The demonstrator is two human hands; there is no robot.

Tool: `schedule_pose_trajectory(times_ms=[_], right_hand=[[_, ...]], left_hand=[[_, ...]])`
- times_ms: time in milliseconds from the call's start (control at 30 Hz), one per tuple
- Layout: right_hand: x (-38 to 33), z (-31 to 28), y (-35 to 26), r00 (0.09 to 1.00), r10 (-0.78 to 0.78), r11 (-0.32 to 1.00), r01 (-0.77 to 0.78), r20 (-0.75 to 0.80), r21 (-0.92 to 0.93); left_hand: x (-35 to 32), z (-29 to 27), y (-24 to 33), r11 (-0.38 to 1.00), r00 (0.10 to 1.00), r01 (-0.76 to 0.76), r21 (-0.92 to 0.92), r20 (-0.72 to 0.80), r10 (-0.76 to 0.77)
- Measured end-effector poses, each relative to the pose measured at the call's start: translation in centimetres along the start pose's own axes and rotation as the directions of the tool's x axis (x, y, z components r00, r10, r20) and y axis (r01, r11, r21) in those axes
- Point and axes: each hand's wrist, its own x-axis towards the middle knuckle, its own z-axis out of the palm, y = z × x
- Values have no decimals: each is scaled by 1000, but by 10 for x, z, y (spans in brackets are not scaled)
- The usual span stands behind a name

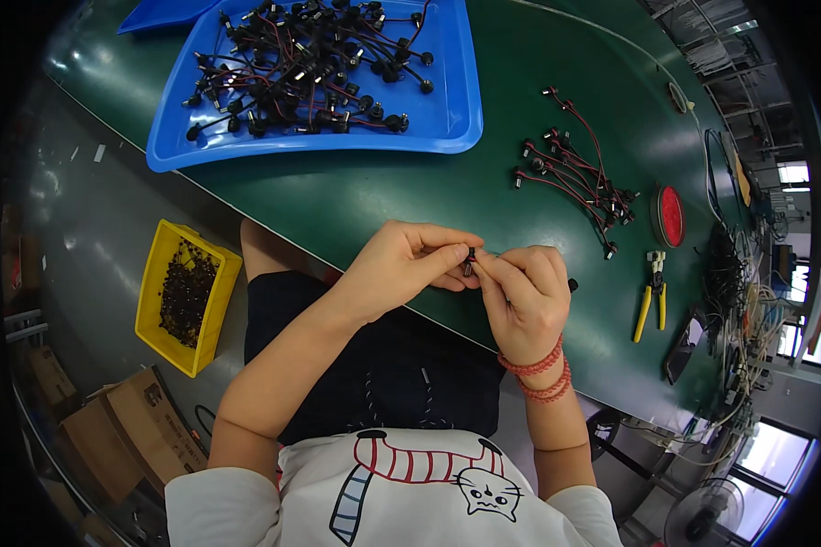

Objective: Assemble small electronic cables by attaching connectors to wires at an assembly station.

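Note:
Both of my hands meet above the table's near edge, around a small black cable connector (470, 260) with a bright metal part. My left hand (410, 264) pinches it between thumb and index finger. From the other side, the fingertips of my right hand (527, 292) close on the same piece, and a red bracelet is wound around that wrist. A black end (572, 285) sticks out beyond the right hand; whether it belongs to the held cable is hidden. To the right lies a loose bunch of similar red-and-black cables (579, 178) with black connector ends.
A blue tray (315, 143) heaped with such cables stands at the far left of the green table (356, 196). Right of the bunch are a round red-filled dish (670, 217), yellow-handled pliers (650, 296) and a phone (684, 348). A yellow bin (212, 319) of small dark parts sits lower left.

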Motion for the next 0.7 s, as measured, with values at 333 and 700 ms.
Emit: schedule_pose_trajectory(times_ms=[333, 700], right_hand=[[0, 0, 1, 1000, 1, 1000, -1, 3, 27], [-9, -3, -1, 994, 9, 997, -17, 105, 70]], left_hand=[[1, -2, -2, 1000, 1000, -5, 3, -12, 5], [2, 0, -3, 999, 999, -34, 29, -38, 35]])
